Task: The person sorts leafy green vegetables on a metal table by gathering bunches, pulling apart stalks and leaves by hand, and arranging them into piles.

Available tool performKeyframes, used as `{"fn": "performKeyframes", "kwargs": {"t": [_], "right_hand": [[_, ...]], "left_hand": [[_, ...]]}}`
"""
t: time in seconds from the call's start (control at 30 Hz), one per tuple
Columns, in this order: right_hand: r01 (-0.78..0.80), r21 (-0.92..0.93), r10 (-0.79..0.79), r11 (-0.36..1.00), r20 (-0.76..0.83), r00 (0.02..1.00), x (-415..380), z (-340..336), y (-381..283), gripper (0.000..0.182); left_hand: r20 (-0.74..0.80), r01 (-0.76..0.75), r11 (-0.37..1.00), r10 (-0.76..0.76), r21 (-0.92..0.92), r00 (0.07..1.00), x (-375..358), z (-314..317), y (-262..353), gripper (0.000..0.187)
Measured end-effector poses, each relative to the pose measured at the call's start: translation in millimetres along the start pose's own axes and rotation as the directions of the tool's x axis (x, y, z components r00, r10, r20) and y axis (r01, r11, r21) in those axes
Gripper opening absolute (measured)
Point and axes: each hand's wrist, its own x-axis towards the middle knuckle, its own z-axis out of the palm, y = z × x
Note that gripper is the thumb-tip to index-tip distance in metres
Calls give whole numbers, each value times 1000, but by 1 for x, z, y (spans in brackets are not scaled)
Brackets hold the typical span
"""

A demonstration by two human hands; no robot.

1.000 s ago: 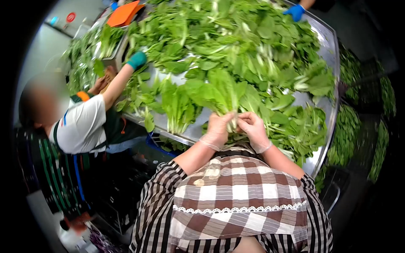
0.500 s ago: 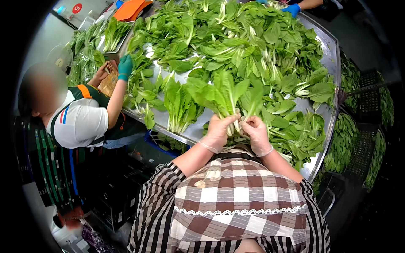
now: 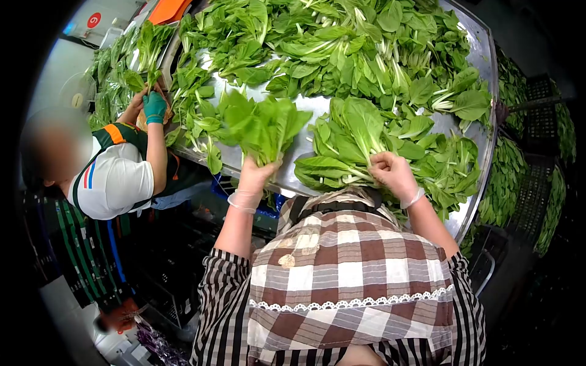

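Note:
My left hand (image 3: 259, 174), in a thin clear glove, is closed round the white stems of a bunch of leafy greens (image 3: 259, 125), whose leaves are slightly blurred and fan out over the table's near edge. To its right, my right hand (image 3: 394, 174), gloved likewise, pinches the stem end of another leafy green (image 3: 360, 125) among the greens lying at the near part of the metal table (image 3: 308, 113). A large pile of loose greens (image 3: 342, 55) covers the far side of the table.
At the left a co-worker (image 3: 122, 171) with a teal glove handles greens beside bagged greens (image 3: 113, 67). An orange item (image 3: 170, 11) lies at the top left. Black crates (image 3: 526, 189) of greens stand beyond the table's right edge. Dark stacked crates are at lower left.
My hands have moved apart, the left going left with a bunch, the right going right with a leafy green. The bunch that stood left of my hands no longer shows separately. The co-worker's gloved hand shifted left.

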Motion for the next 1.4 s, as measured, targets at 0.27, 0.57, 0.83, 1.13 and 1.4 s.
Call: {"fn": "performKeyframes", "kwargs": {"t": [0.27,0.57,0.83,1.13,1.4], "right_hand": [[168,-307,-197,937,-64,978,-6,5,3,33],[292,-295,-317,910,-38,948,-17,5,-21,26],[161,26,-119,987,-558,821,45,-96,-11,19],[-377,35,236,925,-833,501,136,-190,50,70],[268,657,288,704,-610,738,81,-174,8,19]], "left_hand": [[-217,102,667,91,738,972,-1,-8,-12,49],[-158,25,293,439,956,885,-18,-12,-2,56],[-142,-65,587,301,807,943,10,-25,-47,34],[-128,14,697,112,717,985,-4,-32,-11,29],[-225,-119,844,271,524,936,-30,-21,21,13]]}}
